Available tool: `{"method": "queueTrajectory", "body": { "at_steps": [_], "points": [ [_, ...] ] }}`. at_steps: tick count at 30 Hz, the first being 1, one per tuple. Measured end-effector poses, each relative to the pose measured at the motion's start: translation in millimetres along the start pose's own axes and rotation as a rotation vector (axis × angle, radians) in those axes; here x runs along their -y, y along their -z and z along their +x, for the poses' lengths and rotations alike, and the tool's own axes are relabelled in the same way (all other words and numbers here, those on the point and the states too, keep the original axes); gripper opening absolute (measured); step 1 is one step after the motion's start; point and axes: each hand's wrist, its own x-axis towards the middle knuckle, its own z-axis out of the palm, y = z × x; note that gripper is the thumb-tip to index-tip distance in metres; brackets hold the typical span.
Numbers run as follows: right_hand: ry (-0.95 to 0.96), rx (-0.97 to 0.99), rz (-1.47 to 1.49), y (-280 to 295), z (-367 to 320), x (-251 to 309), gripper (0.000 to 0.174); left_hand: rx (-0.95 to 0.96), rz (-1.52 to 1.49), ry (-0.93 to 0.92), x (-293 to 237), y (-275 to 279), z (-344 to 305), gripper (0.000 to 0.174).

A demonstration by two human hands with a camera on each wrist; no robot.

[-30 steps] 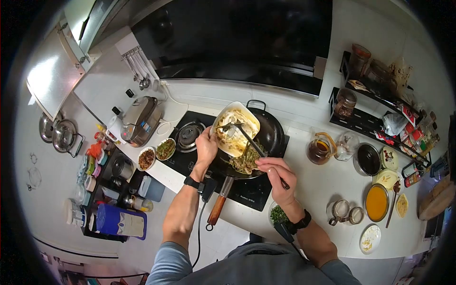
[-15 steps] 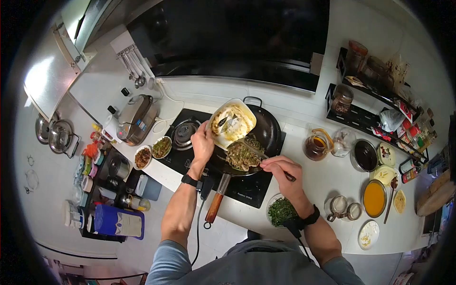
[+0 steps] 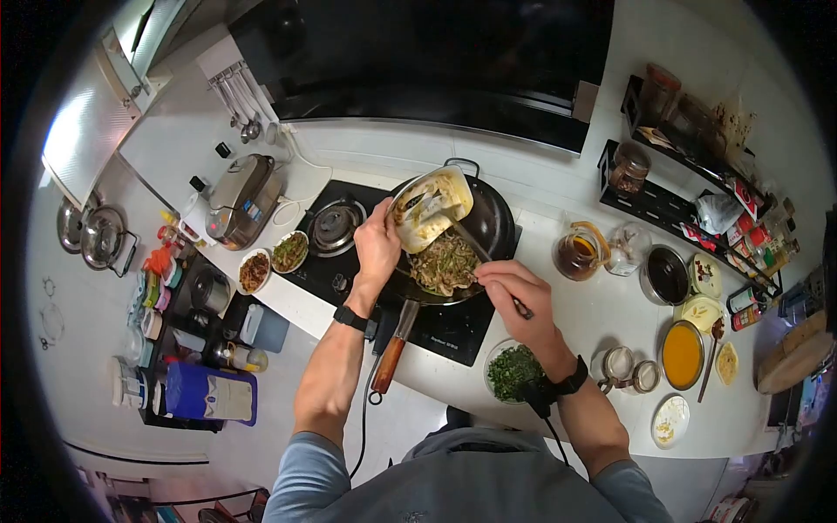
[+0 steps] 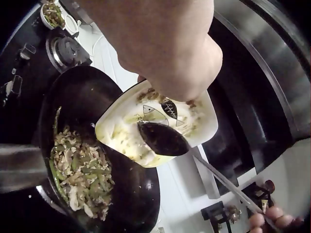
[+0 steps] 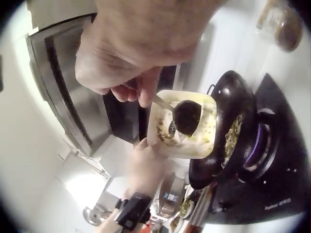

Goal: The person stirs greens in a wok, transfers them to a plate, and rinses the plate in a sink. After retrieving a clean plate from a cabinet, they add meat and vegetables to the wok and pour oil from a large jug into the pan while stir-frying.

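Note:
The left hand point(image 3: 377, 248) grips the rim of a white square bowl point(image 3: 458, 193) held tilted over a dark wok point(image 3: 497, 228). Brown and yellow residue coats the inside of the bowl, along with a fish drawing visible in the left wrist view. Between thumb and fingers, the right hand point(image 3: 521, 301) holds the long handle of a dark spoon or ladle, whose head point(image 4: 163, 139) is inside the bowl point(image 4: 204, 116). Cooked shredded food with green pieces point(image 3: 445, 263) lies in the wok, below the bowl.
A bowl of chopped greens point(image 3: 514, 373) sits near the right forearm. Two small dishes of food point(image 3: 254, 272) stand left of the cooktop point(image 3: 445, 336). Rightward are a glass pitcher point(image 3: 575, 254), jars, and a bowl of orange liquid point(image 3: 683, 356). The wok's wooden handle point(image 3: 388, 366) points toward the person.
The spoon has gone from the bowl down to the food in the wok and back up into the bowl. The bowl is tilted more steeply than half a second ago.

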Motion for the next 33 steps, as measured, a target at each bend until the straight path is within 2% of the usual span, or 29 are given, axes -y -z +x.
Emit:
{"method": "queueTrajectory", "body": {
  "at_steps": [3, 6, 10, 13, 16, 20, 24, 26, 28, 30, 33],
  "points": [
    [-0.073, 0.072, 0.0, -3.9, -12.6, -5.6, 0.009, 0.004, -0.007, 0.044, -2.0, 0.0, -1.6, 0.026],
    [-0.102, 0.042, 0.046, 5.2, -13.7, -3.5, 0.009, -0.029, 0.004, 0.037, 2.3, 1.4, -3.2, 0.027],
    [-0.003, -0.027, 0.033, -2.5, 0.5, 0.1, 0.009, -0.046, 0.001, 0.025, -0.3, 0.6, -4.7, 0.027],
    [-0.131, 0.071, 0.072, -5.8, -8.9, -8.1, 0.009, -0.081, -0.025, 0.022, 0.6, 2.1, -3.4, 0.026],
    [-0.127, 0.084, 0.059, 1.1, -10.4, 3.6, 0.008, -0.072, -0.002, 0.033, -0.6, 9.0, 0.4, 0.027],
    [0.062, 0.022, -0.057, -1.3, 9.8, 19.7, 0.007, -0.078, -0.002, 0.028, 1.3, 8.8, -3.8, 0.029],
    [0.072, 0.045, -0.079, -8.1, -2.2, 1.8, 0.007, -0.122, -0.024, 0.013, 4.1, 7.3, -5.0, 0.029],
    [-0.047, 0.088, -0.11, -7.1, -11.4, 6.0, 0.007, -0.101, 0.023, 0.069, 6.8, 11.1, -3.8, 0.029],
    [-0.089, 0.093, -0.109, -4.6, -8.4, 10.7, 0.007, -0.099, 0.024, 0.063, 5.7, 14.6, -4.8, 0.029],
    [0.073, -0.023, -0.067, -4.9, 0.1, 12.1, 0.007, -0.09, 0.02, 0.059, 5.7, 13.6, -6.5, 0.029],
    [0.082, -0.01, -0.117, -10.5, 3.8, 6.9, 0.008, -0.108, 0.005, 0.037, 9.0, 10.6, -5.6, 0.029]
  ]
}}
